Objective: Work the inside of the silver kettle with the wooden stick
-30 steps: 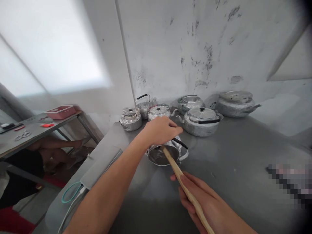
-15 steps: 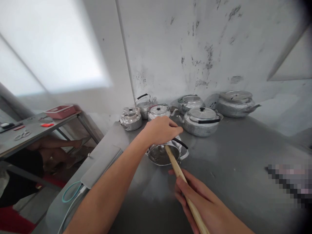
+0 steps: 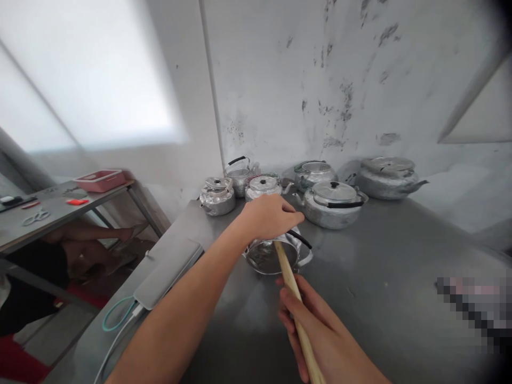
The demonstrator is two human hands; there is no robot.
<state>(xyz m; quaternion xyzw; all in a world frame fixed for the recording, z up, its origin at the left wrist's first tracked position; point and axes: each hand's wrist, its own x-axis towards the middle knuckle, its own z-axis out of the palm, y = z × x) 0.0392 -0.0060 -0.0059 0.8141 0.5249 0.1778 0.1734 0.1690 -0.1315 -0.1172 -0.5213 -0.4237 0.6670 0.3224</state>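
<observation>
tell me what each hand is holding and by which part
The left hand steadies the open kettle on its side by its upper rim. The right hand has its grip around the middle of the wooden stick.

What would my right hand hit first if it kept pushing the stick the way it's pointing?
The right hand aims the wooden stick into the open kettle held by the left hand. It would likely meet the kettle's inside first; depth is unclear.

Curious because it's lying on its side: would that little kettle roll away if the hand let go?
Probably it would rock: the kettle lies tipped, round-bodied, steadied by the left hand. Thin shiny metal suggests it's light. The wooden stick poking inside from the right hand could easily shove it across the smooth steel table.
</observation>
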